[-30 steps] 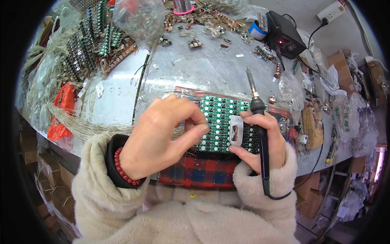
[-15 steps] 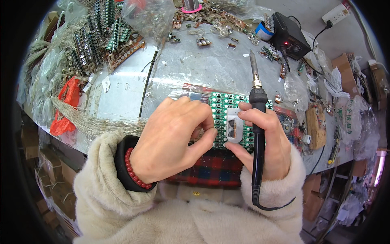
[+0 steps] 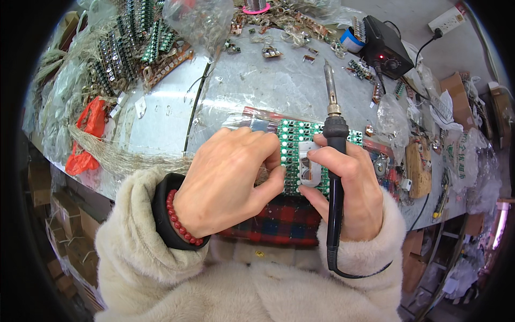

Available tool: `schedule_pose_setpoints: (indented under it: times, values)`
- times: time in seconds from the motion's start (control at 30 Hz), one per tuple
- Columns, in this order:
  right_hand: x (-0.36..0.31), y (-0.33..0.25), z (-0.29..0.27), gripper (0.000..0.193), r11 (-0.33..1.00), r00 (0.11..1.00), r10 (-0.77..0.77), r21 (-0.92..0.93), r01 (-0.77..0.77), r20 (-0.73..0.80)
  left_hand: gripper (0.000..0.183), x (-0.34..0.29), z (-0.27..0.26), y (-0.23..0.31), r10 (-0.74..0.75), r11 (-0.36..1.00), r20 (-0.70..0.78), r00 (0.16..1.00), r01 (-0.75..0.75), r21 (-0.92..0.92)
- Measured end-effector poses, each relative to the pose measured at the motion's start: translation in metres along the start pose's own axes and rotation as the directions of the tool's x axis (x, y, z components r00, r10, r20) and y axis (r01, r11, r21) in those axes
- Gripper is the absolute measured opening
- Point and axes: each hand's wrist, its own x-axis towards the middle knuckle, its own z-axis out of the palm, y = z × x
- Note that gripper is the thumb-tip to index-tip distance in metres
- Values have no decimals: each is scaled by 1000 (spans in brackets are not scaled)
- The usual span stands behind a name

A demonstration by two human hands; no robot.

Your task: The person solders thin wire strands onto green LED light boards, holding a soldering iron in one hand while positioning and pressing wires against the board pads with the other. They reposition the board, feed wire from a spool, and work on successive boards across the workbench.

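My right hand (image 3: 348,182) is closed, with a soldering iron (image 3: 336,177) lodged across its fingers, tip pointing away from me. The same thumb and fingertips pinch a small white plastic casing (image 3: 309,174) by its ends. That casing lies over a green circuit board panel (image 3: 291,145) set with rows of white and black parts. At the panel's left edge my left hand (image 3: 230,180) is closed in a pinch, thumb against the bent index finger. Thin wires (image 3: 129,161) run under this hand from the left, and strands show between its fingers; their ends are hidden.
A black soldering station (image 3: 387,51) with a red light stands at the far right. Circuit board strips (image 3: 120,56) and plastic bags are heaped far left, beside a red bag (image 3: 88,137). A solder spool (image 3: 255,5) stands at the back; a wooden block (image 3: 418,166) lies right.
The soldering iron has swung slightly, its tip and handle shifting left, and my right index finger has moved left over the casing. My left hand has barely moved.
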Motion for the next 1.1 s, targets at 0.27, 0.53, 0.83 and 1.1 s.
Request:
schedule_pose_setpoints:
  times: [0.27, 0.53, 0.83, 1.1]
  values:
    - [1, 5, -4, 60, 996, 996, 88, 19, -89, 17, 11, 0, -4, 0, -73, 988, 40, 996, 78, -136]
    - [-3, 4, 7, 31, 867, 993, 118, 490, -92, -22, 12, -5, -9, 1, 96, 983, 22, 995, -91, -161]
    - [-11, 1, 14, 27, 557, 930, 367, 799, -227, 9, 26, -19, -10, 1, 442, 897, -14, 897, -441, 36]
    - [-4, -9, 21, 35, 736, 962, 229, 674, -71, -149, 42, -19, -15, 2, 7, 922, 53, 999, 14, -386]
